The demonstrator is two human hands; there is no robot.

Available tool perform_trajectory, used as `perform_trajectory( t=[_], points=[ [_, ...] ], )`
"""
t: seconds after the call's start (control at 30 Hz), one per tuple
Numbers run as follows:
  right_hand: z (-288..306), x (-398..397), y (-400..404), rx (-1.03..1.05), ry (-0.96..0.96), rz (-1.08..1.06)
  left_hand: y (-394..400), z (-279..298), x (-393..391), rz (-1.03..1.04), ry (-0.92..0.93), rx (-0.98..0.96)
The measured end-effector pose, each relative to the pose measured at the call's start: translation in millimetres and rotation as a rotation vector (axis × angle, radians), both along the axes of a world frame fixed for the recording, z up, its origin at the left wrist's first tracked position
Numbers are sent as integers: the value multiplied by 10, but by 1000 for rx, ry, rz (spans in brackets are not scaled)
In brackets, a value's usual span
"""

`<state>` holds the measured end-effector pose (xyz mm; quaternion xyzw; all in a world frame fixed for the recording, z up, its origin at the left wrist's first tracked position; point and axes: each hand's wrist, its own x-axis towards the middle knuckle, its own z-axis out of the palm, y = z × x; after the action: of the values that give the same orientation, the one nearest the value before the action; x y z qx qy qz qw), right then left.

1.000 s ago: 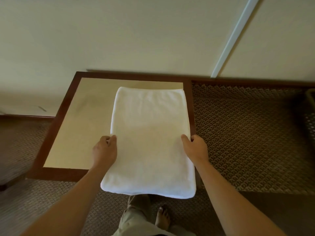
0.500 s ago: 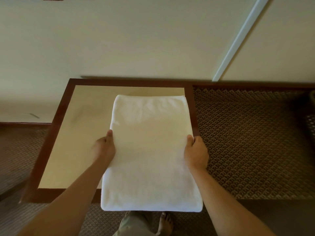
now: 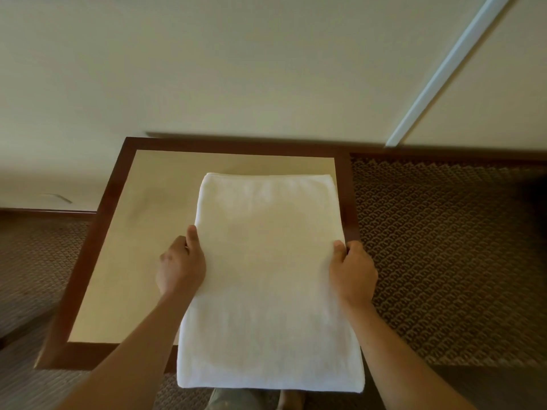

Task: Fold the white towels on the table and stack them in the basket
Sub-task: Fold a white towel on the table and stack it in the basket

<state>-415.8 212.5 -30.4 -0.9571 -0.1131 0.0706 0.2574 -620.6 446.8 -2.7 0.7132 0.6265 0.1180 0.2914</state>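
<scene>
A folded white towel (image 3: 269, 276) lies lengthwise on the right half of the table (image 3: 142, 232), a beige top with a dark wood frame. Its near end hangs past the table's front edge. My left hand (image 3: 180, 264) grips the towel's left edge about midway, thumb on top and fingers under the fabric. My right hand (image 3: 352, 270) grips the right edge at the same height, thumb on top. No basket is in view.
A cream wall rises right behind the table, with a pale trim strip (image 3: 444, 72) running diagonally at the upper right. Patterned brown carpet (image 3: 444, 261) covers the floor on both sides. My trouser leg and foot show below the towel.
The towel and both hands sit lower in the frame, and more of the towel overhangs the table's front edge. Both hands keep their hold on the side edges.
</scene>
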Motion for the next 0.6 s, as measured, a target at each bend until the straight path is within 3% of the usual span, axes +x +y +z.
perform_trajectory(
  t=[0.17,0.3,0.47,0.6],
  points=[
    [39,106,149,10,30,26,153,20,124,-20,-29,-14],
    [9,154,225,-18,31,-11,177,-30,170,-10,143,14],
    [55,304,408,-26,39,8,302,-19,355,9,-24,-23],
    [41,379,375,-40,45,-8,352,-97,257,6,74,61]
  ],
)
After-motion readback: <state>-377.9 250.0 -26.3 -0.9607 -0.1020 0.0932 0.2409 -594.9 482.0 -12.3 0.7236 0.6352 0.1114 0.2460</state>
